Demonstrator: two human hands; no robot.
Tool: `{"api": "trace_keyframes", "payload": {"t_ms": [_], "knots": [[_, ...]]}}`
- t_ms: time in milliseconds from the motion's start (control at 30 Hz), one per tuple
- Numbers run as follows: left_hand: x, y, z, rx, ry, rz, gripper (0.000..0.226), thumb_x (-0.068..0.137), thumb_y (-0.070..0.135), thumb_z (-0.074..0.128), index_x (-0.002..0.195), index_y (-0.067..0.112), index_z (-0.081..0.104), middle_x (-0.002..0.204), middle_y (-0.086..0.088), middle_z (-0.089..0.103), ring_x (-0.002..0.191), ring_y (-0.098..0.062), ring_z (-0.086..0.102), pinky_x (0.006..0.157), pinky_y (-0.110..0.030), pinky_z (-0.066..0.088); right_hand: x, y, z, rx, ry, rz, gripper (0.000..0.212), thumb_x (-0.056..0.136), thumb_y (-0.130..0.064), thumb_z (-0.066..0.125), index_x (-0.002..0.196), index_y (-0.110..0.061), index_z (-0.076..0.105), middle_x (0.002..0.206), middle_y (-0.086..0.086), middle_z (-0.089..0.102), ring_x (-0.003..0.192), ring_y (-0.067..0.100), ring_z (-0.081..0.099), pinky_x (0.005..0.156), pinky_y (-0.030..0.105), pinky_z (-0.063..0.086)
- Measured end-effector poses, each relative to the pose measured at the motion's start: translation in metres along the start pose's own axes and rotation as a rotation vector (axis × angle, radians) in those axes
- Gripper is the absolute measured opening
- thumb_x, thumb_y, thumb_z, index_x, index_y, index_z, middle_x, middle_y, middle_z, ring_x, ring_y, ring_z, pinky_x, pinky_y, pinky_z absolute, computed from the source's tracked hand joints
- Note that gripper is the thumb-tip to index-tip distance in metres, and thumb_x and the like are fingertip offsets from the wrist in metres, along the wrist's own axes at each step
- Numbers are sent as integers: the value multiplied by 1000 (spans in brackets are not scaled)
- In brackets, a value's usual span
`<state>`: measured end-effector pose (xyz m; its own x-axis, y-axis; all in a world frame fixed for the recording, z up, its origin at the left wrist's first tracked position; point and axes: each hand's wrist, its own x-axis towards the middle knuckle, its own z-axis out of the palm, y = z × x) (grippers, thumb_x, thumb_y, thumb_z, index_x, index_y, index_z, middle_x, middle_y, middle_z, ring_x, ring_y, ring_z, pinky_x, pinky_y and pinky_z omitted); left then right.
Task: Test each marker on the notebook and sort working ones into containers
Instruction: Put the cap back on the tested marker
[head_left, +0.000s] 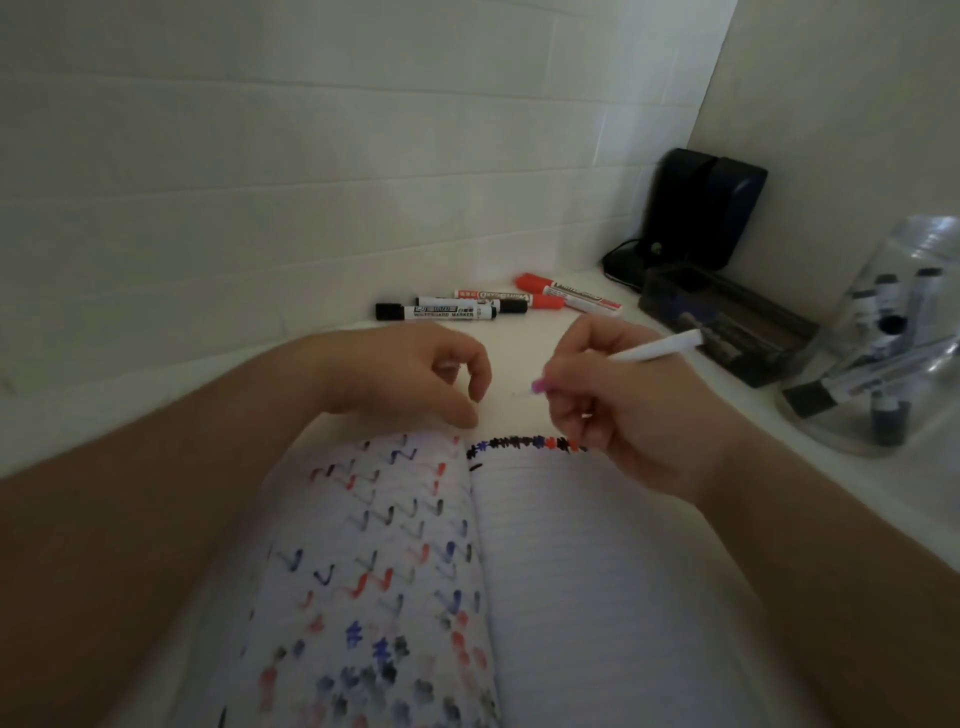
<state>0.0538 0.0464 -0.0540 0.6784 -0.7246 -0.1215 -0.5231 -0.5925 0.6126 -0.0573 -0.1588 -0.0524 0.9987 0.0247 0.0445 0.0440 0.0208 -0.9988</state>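
Right hand (623, 410) pinches white marker (655, 347), tip just above notebook (571, 571) top edge, poised for test scribble. Left hand (410, 379) loosely curled, empty, fingertips by page corner, likely steadying. Untested whiteboard markers (467, 306) beyond hands; clear container (893, 338) right.

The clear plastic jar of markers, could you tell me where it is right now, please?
In the head view the clear plastic jar stands at the far right on the white table, beside the dark tray.

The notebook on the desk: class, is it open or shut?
Open: the notebook shows two facing pages, the left one covered in marker scribbles.
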Motion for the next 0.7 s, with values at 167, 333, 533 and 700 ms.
{"api": "trace_keyframes", "payload": {"t_ms": [167,333,533,700], "knots": [[3,4,5,73,-41,-47,7,81,38,79,86,37,74,58,19,49,55,-1,45,63,-26,39,-2,10,26,-396,16,-16,21,84,1,73,72,-12,61,57,5,63,51,15,54,44,22,42],[4,4,2,-12,-85,-74,12,84,46,78,85,34,74,59,22,54,55,3,47,65,-25,39,0,16,29,-447,36,-22,22,80,-2,78,68,-14,64,59,5,61,52,14,51,46,25,38],[3,9,-2,88,-183,-94,9,80,43,81,87,41,77,57,21,53,53,2,48,64,-26,39,1,17,31,-406,32,40,25,79,0,77,65,-13,62,59,13,63,50,19,55,45,27,40],[3,11,-3,133,-188,-127,8,79,45,82,84,41,78,59,23,59,55,5,53,66,-24,42,0,16,34,-360,67,70,22,81,2,74,67,-3,57,57,16,65,44,18,57,42,26,44]]}}
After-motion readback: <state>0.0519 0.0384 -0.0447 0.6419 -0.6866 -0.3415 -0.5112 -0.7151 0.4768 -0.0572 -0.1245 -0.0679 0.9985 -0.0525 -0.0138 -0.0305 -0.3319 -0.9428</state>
